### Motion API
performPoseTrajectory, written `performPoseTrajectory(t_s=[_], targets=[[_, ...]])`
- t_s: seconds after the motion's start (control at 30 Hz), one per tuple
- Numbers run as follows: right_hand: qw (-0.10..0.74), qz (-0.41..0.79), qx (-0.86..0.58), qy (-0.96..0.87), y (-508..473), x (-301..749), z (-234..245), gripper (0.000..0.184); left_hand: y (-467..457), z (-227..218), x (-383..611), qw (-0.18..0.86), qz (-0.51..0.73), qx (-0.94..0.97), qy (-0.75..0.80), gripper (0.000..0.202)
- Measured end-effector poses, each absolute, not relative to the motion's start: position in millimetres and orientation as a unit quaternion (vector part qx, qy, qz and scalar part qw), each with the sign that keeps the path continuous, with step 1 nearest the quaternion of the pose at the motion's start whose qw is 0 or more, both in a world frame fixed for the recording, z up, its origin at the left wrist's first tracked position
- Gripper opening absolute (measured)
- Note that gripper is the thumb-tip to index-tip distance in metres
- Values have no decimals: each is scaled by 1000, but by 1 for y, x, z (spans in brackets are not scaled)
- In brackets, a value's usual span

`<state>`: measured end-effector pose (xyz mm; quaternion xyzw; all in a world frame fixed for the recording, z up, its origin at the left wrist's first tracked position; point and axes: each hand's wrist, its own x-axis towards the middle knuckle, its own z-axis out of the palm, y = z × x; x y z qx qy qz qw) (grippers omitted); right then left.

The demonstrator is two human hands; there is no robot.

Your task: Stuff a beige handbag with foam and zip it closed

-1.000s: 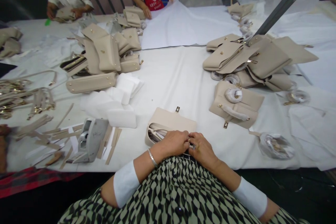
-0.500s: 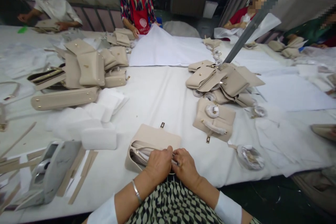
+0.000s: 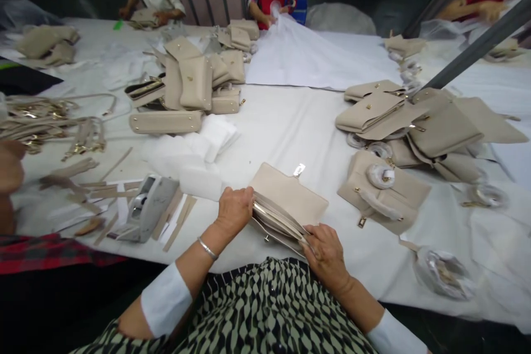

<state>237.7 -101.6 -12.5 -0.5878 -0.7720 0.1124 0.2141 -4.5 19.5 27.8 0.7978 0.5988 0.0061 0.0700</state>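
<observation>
A beige handbag stands at the table edge in front of me, its flap folded back and away, with a metal clasp at the flap's edge. Its opening faces up and shows several inner layers. At the left end of the opening, my left hand is closed on the bag's edge. My right hand grips the right end, thumb and fingers around the edge there. A small metal turn-lock shows on the near wall. What lies deep inside the bag cannot be made out.
Beige bags are heaped back left, more bags at the right beside a slanted grey post. A grey tape dispenser, white padding and straps lie left. A wrapped coil sits right. Co-workers stand around the table.
My hands have moved apart, from close together at the bag's right end to its two ends. The bag has turned and its opening shows wider. The camera view has swung left and down.
</observation>
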Motion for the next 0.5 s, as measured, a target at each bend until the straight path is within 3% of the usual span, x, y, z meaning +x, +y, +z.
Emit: performPoseTrajectory(t_s=[0.17, 0.27, 0.3, 0.4, 0.5], targets=[[227, 169, -551, -785, -99, 263, -21, 20, 29, 11, -12, 202, 128, 752, 615, 12], [220, 166, -522, -807, -98, 264, -40, 62, 35, -9, -9, 289, 198, 706, 615, 16], [222, 160, -536, -799, -93, 260, -48, 63, 39, -16, -8, 306, 217, 691, 619, 18], [276, 138, -587, -748, -59, 252, -57, 28, 48, -31, -3, 367, 282, 637, 617, 28], [326, 135, -596, -721, -24, 274, -27, 22, 41, -35, -6, 393, 353, 578, 622, 40]])
